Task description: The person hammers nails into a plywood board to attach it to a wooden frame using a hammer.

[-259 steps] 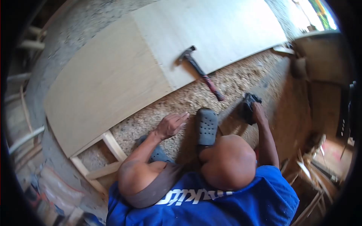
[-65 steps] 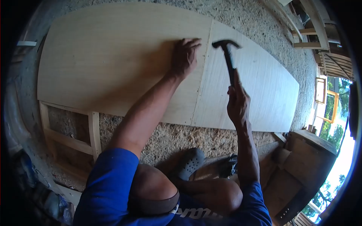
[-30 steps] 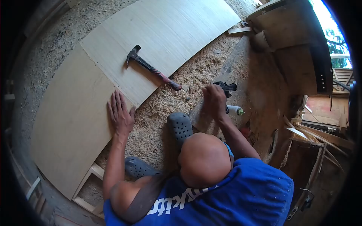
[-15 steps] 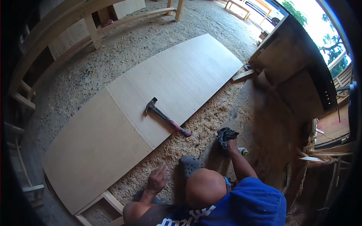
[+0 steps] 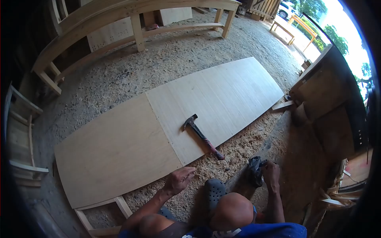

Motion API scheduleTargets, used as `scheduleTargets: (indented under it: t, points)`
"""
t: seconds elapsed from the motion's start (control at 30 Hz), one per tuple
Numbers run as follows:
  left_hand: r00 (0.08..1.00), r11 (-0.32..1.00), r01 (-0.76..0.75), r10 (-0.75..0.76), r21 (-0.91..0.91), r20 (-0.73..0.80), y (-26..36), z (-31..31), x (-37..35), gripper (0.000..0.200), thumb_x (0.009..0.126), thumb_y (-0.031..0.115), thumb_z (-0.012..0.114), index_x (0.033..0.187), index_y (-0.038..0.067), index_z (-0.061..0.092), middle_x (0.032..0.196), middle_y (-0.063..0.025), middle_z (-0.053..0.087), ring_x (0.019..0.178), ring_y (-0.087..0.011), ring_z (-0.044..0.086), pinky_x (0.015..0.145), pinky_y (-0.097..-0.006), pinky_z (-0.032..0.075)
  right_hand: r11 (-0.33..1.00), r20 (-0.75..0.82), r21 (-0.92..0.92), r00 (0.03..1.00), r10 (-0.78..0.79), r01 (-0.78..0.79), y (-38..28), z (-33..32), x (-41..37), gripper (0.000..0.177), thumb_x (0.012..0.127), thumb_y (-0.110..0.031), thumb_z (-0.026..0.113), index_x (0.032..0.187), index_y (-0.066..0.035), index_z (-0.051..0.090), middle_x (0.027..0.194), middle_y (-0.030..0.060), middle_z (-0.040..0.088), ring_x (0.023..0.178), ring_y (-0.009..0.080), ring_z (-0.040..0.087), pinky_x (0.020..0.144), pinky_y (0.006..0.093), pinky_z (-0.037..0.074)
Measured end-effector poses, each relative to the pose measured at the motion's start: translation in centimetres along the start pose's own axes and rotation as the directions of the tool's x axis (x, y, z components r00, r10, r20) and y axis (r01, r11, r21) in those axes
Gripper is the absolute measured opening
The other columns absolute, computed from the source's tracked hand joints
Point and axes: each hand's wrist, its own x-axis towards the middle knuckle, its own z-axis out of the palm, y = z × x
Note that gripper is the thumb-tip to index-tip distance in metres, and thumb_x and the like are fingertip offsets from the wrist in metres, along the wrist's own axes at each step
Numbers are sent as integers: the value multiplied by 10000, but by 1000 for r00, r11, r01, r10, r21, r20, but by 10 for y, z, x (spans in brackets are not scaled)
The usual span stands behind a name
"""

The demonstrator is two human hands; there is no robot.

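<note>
Black-and-red claw hammer point(image 5: 202, 136) lies across the pale plywood panel's point(image 5: 115, 150) near edge. Left hand point(image 5: 179, 179) curls alongside, right hand point(image 5: 271, 173) touches a black plastic bag point(image 5: 254, 172) — can't tell either grip's hold. Wide shavings-strewn floor point(image 5: 119, 81) beyond.

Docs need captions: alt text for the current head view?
A person's right hand is at a crumpled black bag, and the left hand is near the edge of a long, pale two-section wood panel. A claw hammer lies on the panel, its handle overhanging the edge above wood shavings.
</note>
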Motion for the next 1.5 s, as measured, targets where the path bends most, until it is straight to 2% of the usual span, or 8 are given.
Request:
scheduleTargets:
  t: [0.17,0.23,0.4,0.7,0.87,1.07,1.17,1.5]
  points:
    - [960,846,266,-189,-462,206,24,7,44,366,933,152,777,1276,50,702,1139,-83,765,944,-118,722,818,-278,591,708,260,704,948,-184,-56,-167,-16,1,172,829,-143,816,974,-61,773,883,118,747,785,274,729,730,366,561]
    - [942,785,332,-250,-523,223,25,8,50,338,937,139,775,1258,51,717,1081,-69,778,895,-104,716,782,-259,586,680,-93,499,813,-574,537,-204,16,10,170,818,-154,841,951,-74,772,905,77,690,783,217,674,695,345,526]
    - [896,685,428,-408,-589,175,3,-32,44,229,939,79,755,1160,23,737,979,-75,782,886,-91,715,803,-260,594,666,124,646,811,-572,372,-261,36,22,183,795,-151,863,911,-69,747,871,52,624,730,186,598,645,332,489]
    - [915,925,263,-329,-274,-233,-100,-96,93,185,903,143,765,1062,51,747,962,-47,761,895,-134,706,880,-292,560,648,-122,419,746,-654,636,-299,67,80,398,826,-99,814,1188,-51,655,1060,136,641,942,327,641,776,446,529]
    - [693,926,373,-242,52,-679,-241,-171,180,121,906,148,730,947,39,700,889,-63,748,804,-199,688,792,-332,541,792,101,178,790,-605,584,-268,115,108,612,819,-131,794,1334,-11,487,1043,215,576,954,429,570,844,515,493]
    - [625,865,339,87,370,-776,-358,-171,238,185,938,273,735,960,89,725,875,-100,747,811,-305,716,763,-432,545,842,128,274,850,-511,465,-256,134,118,370,921,-68,631,1271,-10,528,1004,201,576,876,431,586,756,530,482]
    - [734,790,498,-165,358,-658,-328,-176,241,228,918,260,777,999,60,704,882,-106,764,773,-273,724,733,-407,558,865,172,337,880,-444,370,-257,132,123,325,972,-96,588,1274,10,528,974,200,573,823,402,587,724,498,485]
    - [723,782,495,-128,380,-679,-328,-176,243,146,957,248,705,949,107,738,844,-103,746,737,-308,687,745,-433,526,683,108,481,736,-668,549,-395,92,206,475,966,-21,580,1433,-11,494,942,155,593,773,271,612,659,422,497]
